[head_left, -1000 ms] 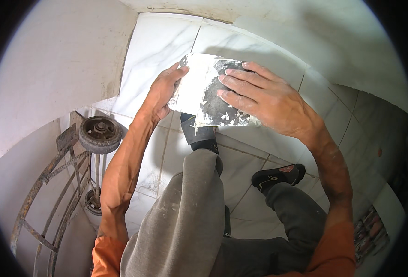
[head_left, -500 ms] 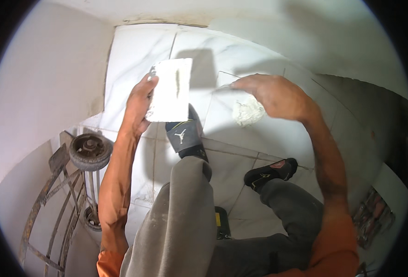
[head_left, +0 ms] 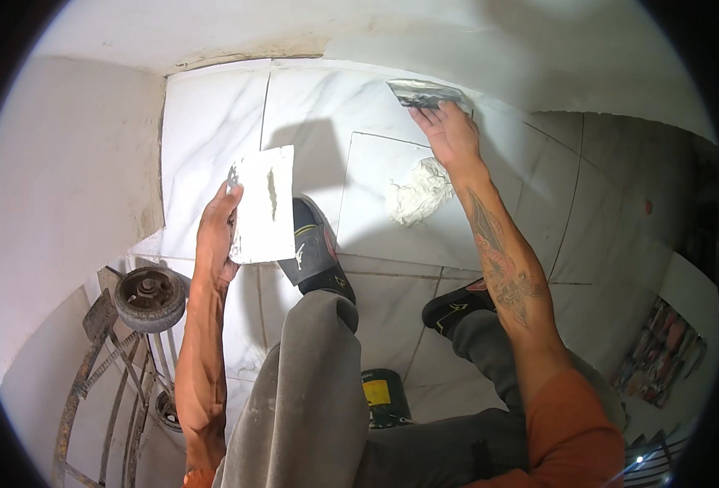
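My left hand (head_left: 215, 232) grips a flat rectangular plate (head_left: 254, 213) by its left edge. White paste covers the plate, with one thin dark streak bare of it. Out by the foot of the far wall, my right hand (head_left: 455, 138) is closed on a wide-bladed putty knife (head_left: 426, 93). Its blade is dark metal smeared with white; whether it touches the wall, I cannot tell. A lumpy mound of white paste (head_left: 419, 193) sits on a marble-look tile (head_left: 368, 167), nearer to me than the putty knife and partly behind my right wrist.
At the left stands a rusty hand truck with a wheel (head_left: 150, 299). White walls (head_left: 91, 154) rise on the left and far sides. Between my feet is a dark green bucket (head_left: 385, 397) with a yellow label. A multicoloured patterned panel (head_left: 660, 351) is at the right.
My right hand has moved away from above the paste mound to the far wall, turning the putty knife's blade into view. The plate in my left hand has come slightly nearer. The view has shifted.
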A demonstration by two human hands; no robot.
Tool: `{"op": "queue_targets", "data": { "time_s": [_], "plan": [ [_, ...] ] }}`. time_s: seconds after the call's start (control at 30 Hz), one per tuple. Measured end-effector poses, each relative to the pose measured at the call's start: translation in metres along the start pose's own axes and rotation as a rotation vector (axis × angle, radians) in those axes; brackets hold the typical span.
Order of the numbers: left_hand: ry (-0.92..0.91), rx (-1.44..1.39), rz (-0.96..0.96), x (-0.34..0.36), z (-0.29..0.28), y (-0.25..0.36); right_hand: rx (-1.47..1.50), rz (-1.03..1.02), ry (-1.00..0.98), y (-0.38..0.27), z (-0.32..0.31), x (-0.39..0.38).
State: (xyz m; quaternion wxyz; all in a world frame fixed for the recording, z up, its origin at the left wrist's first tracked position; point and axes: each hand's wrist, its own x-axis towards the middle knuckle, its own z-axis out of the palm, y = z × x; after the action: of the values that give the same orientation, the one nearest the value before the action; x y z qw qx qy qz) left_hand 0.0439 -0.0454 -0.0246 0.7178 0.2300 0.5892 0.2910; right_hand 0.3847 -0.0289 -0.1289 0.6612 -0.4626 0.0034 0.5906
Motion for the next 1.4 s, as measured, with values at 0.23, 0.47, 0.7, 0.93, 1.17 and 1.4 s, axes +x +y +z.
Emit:
{"op": "queue_targets", "data": {
  "time_s": [0.23,0.47,0.7,0.93,1.17,1.4],
  "plan": [
    [-0.021,0.005,0.001,-0.003,-0.003,-0.002,0.100,-0.042,0.057,0.008,0.011,0.022],
    [-0.024,0.005,-0.010,-0.006,-0.004,-0.004,0.106,-0.076,0.103,0.005,0.016,0.032],
    [-0.040,-0.009,-0.009,-0.007,-0.006,-0.006,0.075,-0.075,0.109,-0.008,0.031,0.033],
    [-0.027,-0.028,-0.007,-0.011,0.001,-0.002,0.187,-0.005,0.072,-0.026,0.033,0.048],
    [-0.031,-0.028,-0.011,-0.011,-0.001,-0.001,0.188,-0.070,-0.008,-0.046,0.045,0.039],
    [-0.074,-0.016,-0.003,-0.010,-0.002,0.000,-0.177,-0.141,-0.126,-0.085,0.080,0.011]
  ]
}}
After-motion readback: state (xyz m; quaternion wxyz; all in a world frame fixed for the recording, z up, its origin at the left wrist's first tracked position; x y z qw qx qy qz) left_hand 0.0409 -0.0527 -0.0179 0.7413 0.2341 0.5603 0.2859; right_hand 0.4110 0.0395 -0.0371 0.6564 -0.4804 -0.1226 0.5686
